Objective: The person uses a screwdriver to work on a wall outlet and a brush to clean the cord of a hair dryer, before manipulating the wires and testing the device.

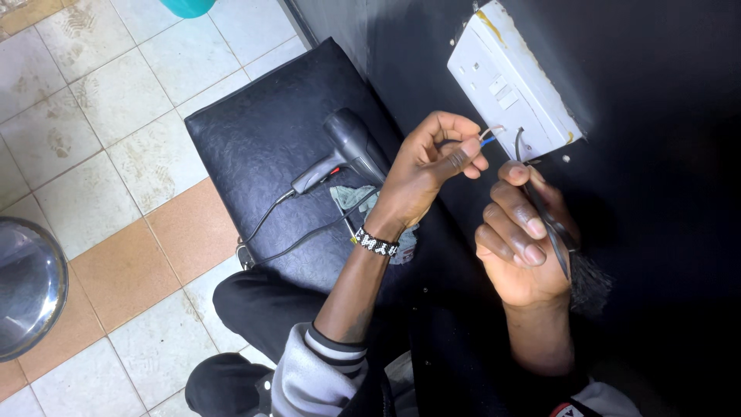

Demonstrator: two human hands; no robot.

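The person is sitting against a dark wall (656,93) where a white socket plate (509,81) is hanging tilted off its mount. The left hand (432,166) is pinching a cable end, its bared wire tips (488,136) pointing just short of the plate. The right hand (525,247) is curling shut around a thin dark tool (554,232) whose tip is reaching up to the plate's lower edge. Beside them, a black padded seat (255,131) is carrying a dark hair dryer (347,150) and a crumpled cloth (351,197). Pale and orange floor tiles (116,139) are spreading beyond, with a shiny metal bowl (27,286) at the edge.
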